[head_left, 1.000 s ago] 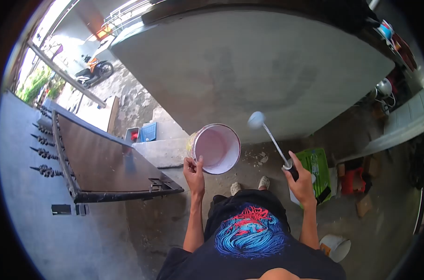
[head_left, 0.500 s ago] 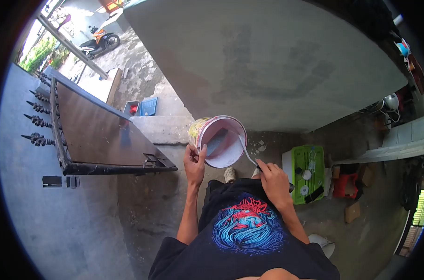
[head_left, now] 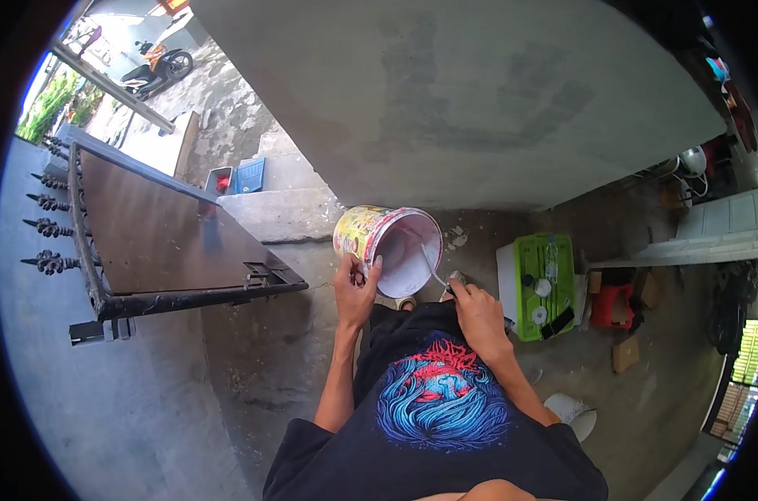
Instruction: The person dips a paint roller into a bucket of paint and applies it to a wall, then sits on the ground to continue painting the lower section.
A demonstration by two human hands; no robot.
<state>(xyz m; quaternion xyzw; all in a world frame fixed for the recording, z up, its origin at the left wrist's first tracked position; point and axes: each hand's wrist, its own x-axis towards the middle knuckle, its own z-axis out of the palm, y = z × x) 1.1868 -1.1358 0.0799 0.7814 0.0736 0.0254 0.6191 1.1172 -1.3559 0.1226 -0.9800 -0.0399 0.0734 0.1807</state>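
Note:
A paint bucket [head_left: 362,231] with a yellow printed outside and a pink-white inside is tilted, its mouth toward me. My left hand [head_left: 358,290] grips its left rim, fingers outside and thumb at the edge. In my right hand [head_left: 482,315] is the dark handle of a tool, whose pale bent rod [head_left: 432,260] reaches into the bucket. The tool's far end inside the bucket is hard to make out. Both shoes show partly below the bucket.
A grey plastered wall [head_left: 479,100] rises ahead. At left stands a spiked metal gate [head_left: 158,225]. A green-lidded box [head_left: 529,317] holding a bottle is at right, near a red case [head_left: 610,306]. A white bucket [head_left: 573,411] lies behind my right arm. A motorbike [head_left: 158,71] is outside.
The bucket has turned so more of its yellow side shows, and the grey surface inside is less visible. The surroundings have shifted slightly left and up in view. Both hands keep their hold.

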